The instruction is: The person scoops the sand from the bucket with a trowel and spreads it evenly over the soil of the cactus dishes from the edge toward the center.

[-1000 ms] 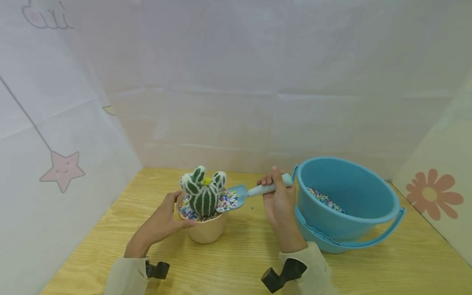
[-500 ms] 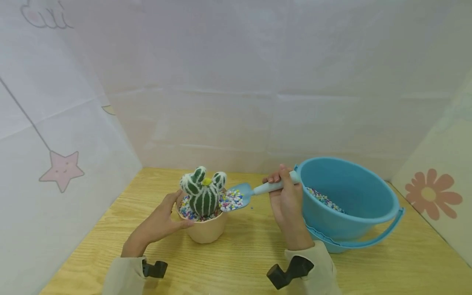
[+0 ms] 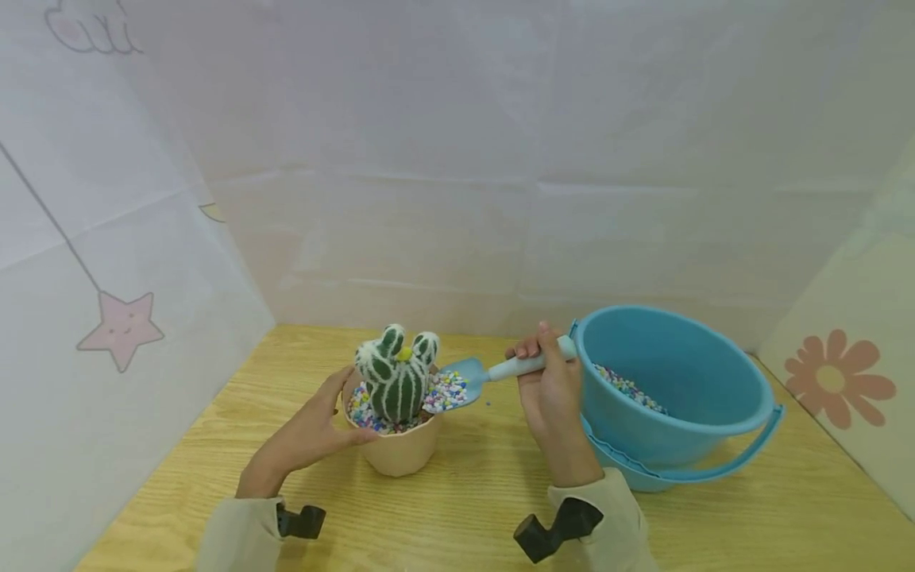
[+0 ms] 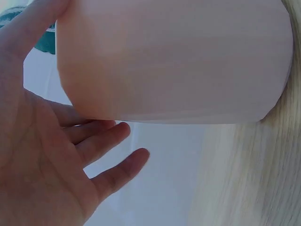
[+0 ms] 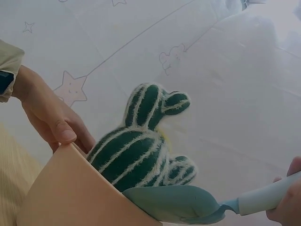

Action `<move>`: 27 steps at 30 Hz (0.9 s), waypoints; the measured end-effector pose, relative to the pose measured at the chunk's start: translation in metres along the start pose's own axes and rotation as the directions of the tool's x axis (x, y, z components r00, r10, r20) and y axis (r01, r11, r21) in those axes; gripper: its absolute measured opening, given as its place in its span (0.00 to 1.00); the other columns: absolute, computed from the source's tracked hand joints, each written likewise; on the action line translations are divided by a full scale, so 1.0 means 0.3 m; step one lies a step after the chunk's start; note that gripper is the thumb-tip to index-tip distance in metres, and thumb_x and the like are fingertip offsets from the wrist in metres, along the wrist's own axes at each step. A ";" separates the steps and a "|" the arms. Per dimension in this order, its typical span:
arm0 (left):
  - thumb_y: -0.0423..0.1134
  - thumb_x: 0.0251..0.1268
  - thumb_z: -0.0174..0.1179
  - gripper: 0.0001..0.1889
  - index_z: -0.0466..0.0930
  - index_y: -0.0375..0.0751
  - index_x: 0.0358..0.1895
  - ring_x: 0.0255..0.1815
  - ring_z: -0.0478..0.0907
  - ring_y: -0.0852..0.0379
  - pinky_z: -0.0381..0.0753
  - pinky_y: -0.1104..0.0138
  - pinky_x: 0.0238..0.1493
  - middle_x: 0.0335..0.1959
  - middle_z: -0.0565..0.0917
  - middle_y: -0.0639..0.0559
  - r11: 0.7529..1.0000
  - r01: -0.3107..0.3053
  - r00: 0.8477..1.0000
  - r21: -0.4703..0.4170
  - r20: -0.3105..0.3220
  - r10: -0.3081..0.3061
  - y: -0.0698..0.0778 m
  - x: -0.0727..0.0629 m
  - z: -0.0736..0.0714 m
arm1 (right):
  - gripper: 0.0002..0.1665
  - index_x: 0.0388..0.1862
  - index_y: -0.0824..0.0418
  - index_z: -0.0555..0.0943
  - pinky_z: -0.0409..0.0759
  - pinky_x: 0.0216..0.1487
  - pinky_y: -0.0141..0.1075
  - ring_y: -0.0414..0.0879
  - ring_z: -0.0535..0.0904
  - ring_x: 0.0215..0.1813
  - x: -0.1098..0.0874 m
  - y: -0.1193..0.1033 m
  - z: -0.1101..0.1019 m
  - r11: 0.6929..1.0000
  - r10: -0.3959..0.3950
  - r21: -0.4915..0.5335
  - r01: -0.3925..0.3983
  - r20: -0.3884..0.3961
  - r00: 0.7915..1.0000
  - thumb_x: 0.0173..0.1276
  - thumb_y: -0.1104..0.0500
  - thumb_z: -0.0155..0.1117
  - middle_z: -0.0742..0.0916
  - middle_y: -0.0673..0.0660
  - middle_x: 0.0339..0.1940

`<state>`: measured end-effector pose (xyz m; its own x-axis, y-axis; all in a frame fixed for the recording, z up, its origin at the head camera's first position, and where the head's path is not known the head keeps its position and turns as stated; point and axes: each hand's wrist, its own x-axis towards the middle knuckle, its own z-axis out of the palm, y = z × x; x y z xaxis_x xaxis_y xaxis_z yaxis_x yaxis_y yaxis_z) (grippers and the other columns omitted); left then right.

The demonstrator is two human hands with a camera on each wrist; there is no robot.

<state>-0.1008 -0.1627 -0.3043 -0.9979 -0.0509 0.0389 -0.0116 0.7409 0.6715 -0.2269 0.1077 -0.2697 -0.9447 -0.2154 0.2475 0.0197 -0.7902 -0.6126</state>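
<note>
A peach flower pot (image 3: 400, 454) stands on the table, holding a green cactus (image 3: 397, 389) with white fuzzy stripes and a yellow spot, set among coloured pebbles. My left hand (image 3: 307, 435) grips the pot's left side, thumb over the near rim; the left wrist view shows several fingers at the pot's far side. My right hand (image 3: 550, 389) holds a light blue trowel (image 5: 176, 202) by its pale handle. Its blade bears multicoloured pebbles (image 3: 445, 391) and overlaps the pot's right rim, close beside the cactus.
Right of the right hand stands a large blue bucket (image 3: 686, 445) with pebbles (image 3: 627, 387) inside and its handle hanging down in front. A stray blue pebble (image 3: 488, 403) lies on the wooden table (image 3: 443, 516). White sheets (image 3: 429, 199) enclose the back and sides.
The trowel has drawn a little right, then slightly back left, its pebbles still on the blade. The cactus and pot have shifted slightly in the left hand's grip.
</note>
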 end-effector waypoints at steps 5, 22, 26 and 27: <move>0.58 0.55 0.66 0.56 0.40 0.30 0.75 0.73 0.48 0.29 0.59 0.38 0.66 0.74 0.48 0.29 0.999 0.024 1.000 0.030 0.008 -0.024 0.012 -0.001 -0.001 | 0.20 0.20 0.56 0.66 0.76 0.37 0.34 0.42 0.69 0.25 -0.002 0.017 0.014 1.000 -0.012 0.017 0.012 -0.029 1.000 0.76 0.59 0.48 0.72 0.50 0.18; 0.61 0.52 0.67 0.57 0.44 0.29 0.74 0.72 0.53 0.30 0.61 0.39 0.65 0.73 0.53 0.29 0.998 0.037 0.999 0.045 0.015 -0.038 0.021 0.007 -0.004 | 0.21 0.19 0.57 0.67 0.75 0.38 0.35 0.42 0.71 0.25 0.010 -0.008 -0.001 0.999 -0.004 0.041 0.004 -0.001 1.000 0.77 0.60 0.47 0.74 0.50 0.18; 0.61 0.49 0.69 0.56 0.49 0.26 0.71 0.70 0.57 0.31 0.64 0.41 0.64 0.70 0.57 0.29 0.999 0.042 0.999 0.023 0.005 -0.042 0.030 0.012 0.001 | 0.21 0.19 0.57 0.67 0.75 0.38 0.35 0.43 0.71 0.25 0.008 -0.005 0.000 0.999 0.006 0.045 -0.006 -0.005 1.000 0.76 0.59 0.48 0.74 0.50 0.18; 0.61 0.48 0.69 0.56 0.50 0.27 0.70 0.70 0.58 0.31 0.64 0.41 0.64 0.69 0.58 0.29 0.999 0.044 0.999 0.015 0.002 -0.045 0.029 0.013 0.002 | 0.21 0.19 0.57 0.67 0.75 0.38 0.35 0.43 0.71 0.25 0.008 -0.004 0.001 0.999 0.006 0.044 -0.006 -0.004 1.000 0.76 0.59 0.47 0.74 0.50 0.18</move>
<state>-0.1048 -0.1559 -0.2987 -0.9966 -0.0824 0.0074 -0.0569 0.7477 0.6616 -0.2291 0.1080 -0.2683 -0.9458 -0.2180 0.2407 0.0399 -0.8136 -0.5801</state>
